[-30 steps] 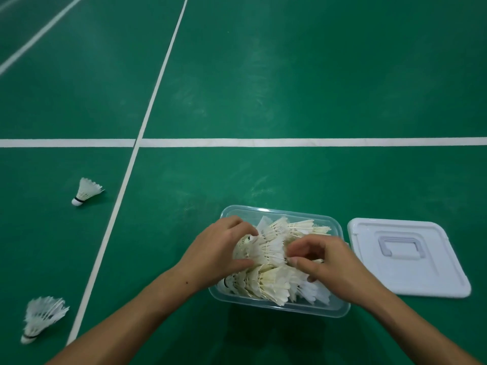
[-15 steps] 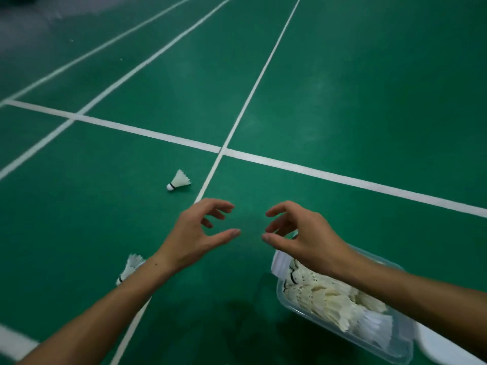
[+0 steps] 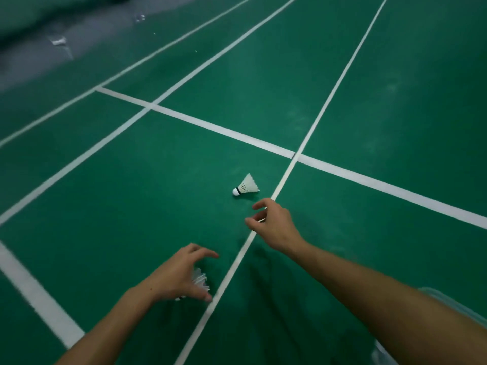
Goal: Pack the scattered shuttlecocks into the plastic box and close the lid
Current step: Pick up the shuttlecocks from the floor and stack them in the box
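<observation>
One white shuttlecock [image 3: 246, 186] lies on its side on the green court floor, cork pointing left. My right hand [image 3: 274, 223] hovers just below it with fingers spread and loosely curved, a short gap away, holding nothing. A second shuttlecock [image 3: 199, 281] lies nearer to me, partly hidden under my left hand [image 3: 181, 275], whose spread fingers and thumb arch over it; contact with it cannot be made out. Only a corner of the clear plastic box [image 3: 445, 299] shows at the right edge, behind my right forearm. The lid is out of view.
White court lines cross the green floor; one line [image 3: 232, 270] runs between my two hands. A grey strip of floor [image 3: 52, 48] lies beyond the court at the upper left, with small bright specks on it.
The view has swung left, away from the box. Both hands left the box and reached out over the floor, the left down over the near shuttlecock, the right toward the far one.
</observation>
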Action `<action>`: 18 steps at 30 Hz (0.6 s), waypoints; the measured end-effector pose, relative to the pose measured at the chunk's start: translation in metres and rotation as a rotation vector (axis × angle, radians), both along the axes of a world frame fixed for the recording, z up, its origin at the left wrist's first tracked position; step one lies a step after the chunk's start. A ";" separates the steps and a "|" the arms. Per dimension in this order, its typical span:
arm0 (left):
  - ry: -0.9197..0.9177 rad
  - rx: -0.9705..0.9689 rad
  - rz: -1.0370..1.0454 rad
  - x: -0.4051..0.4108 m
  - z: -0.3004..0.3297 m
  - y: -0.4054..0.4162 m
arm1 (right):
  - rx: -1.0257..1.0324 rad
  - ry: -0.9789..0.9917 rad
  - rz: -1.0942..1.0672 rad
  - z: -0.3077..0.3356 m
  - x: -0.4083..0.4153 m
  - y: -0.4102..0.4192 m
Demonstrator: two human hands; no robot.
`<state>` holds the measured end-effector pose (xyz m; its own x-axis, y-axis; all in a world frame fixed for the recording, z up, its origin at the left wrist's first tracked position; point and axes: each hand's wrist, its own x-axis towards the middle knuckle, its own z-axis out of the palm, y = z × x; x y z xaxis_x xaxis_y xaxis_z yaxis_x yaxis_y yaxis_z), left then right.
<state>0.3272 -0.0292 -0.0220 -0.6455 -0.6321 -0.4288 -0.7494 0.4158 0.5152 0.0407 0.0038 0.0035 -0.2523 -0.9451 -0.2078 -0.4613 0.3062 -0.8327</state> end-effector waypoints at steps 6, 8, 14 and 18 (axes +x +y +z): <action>0.064 -0.033 0.030 -0.006 -0.026 0.001 | 0.037 0.055 -0.125 -0.038 0.004 -0.057; 0.182 -0.074 0.147 -0.018 -0.019 -0.005 | 0.017 0.131 -0.209 -0.041 0.003 -0.078; 0.431 -0.213 0.307 -0.062 -0.004 -0.022 | -0.030 0.225 -0.243 -0.056 -0.005 -0.123; 0.434 -0.226 0.243 -0.076 0.009 -0.027 | -0.041 0.150 -0.203 -0.064 -0.015 -0.121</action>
